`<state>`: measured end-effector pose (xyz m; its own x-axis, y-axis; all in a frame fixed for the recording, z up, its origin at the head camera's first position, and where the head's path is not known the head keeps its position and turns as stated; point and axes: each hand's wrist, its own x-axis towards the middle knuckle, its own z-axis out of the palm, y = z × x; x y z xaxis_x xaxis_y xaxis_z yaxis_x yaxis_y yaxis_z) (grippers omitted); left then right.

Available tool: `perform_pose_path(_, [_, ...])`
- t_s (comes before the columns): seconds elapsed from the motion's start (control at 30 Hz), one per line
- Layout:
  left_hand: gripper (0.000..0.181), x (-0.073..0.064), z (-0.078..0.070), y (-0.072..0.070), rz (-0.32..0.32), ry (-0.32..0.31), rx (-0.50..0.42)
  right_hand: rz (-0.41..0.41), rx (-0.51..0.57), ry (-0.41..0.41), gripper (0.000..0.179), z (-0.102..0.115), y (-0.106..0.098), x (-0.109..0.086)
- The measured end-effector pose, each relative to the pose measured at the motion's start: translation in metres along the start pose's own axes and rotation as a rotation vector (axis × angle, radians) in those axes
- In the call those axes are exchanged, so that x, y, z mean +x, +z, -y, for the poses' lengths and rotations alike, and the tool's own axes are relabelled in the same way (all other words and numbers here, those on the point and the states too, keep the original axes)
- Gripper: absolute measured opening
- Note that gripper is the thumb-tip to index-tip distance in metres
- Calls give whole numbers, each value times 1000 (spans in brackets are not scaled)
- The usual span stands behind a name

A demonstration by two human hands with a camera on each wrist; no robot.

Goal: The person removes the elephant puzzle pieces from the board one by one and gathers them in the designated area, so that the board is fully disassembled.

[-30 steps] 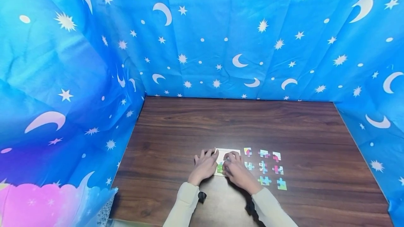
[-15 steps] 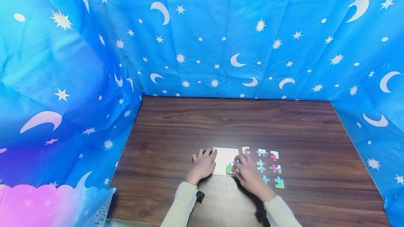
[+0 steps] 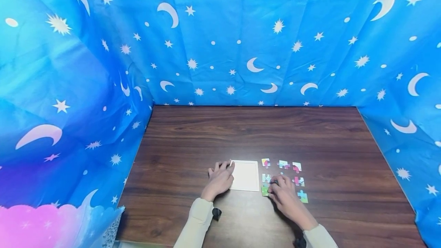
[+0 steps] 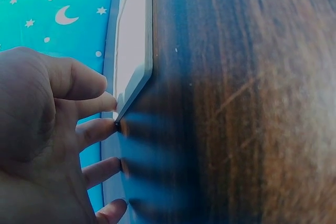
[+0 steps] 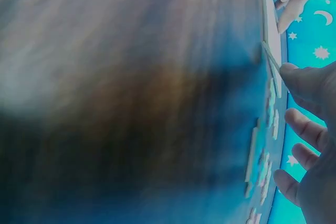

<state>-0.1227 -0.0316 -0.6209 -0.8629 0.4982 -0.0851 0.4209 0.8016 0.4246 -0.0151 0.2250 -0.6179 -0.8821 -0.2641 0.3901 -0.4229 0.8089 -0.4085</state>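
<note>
A white puzzle tray (image 3: pixel 245 176) with a raised rim lies on the wooden table, its inside bare. My left hand (image 3: pixel 219 179) rests at its left edge, fingers spread; in the left wrist view the fingertips (image 4: pixel 107 124) touch the tray's corner and the tabletop. To the right of the tray, my right hand (image 3: pixel 284 194) holds a green puzzle piece (image 3: pixel 264 191) at its right side. That piece looks tilted against the thumb in the right wrist view; the index fingertip is hidden there.
Several loose puzzle pieces lie right of the tray, among them a yellow-and-pink piece (image 3: pixel 265 162), a pale blue piece (image 3: pixel 266 178) and a blue-green piece (image 3: pixel 302 196). A blue star-and-moon curtain (image 3: pixel 220 49) stands behind the table (image 3: pixel 206 133) and along its sides.
My right hand has carried the green piece rightward, from inside the tray to the table beside it. My left hand has stayed at the tray's left edge. The head view has shifted slightly.
</note>
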Motion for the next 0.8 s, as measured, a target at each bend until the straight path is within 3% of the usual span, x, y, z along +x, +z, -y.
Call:
perform_pose_path(0.47, [58,-8,3,3,-7,-14,-20,-4,16,15,27,-3,11,-11])
perform_pose_path(0.8, [60,-9,7,6,-36,-46,-32,-63,56,34,26,0,5,-2])
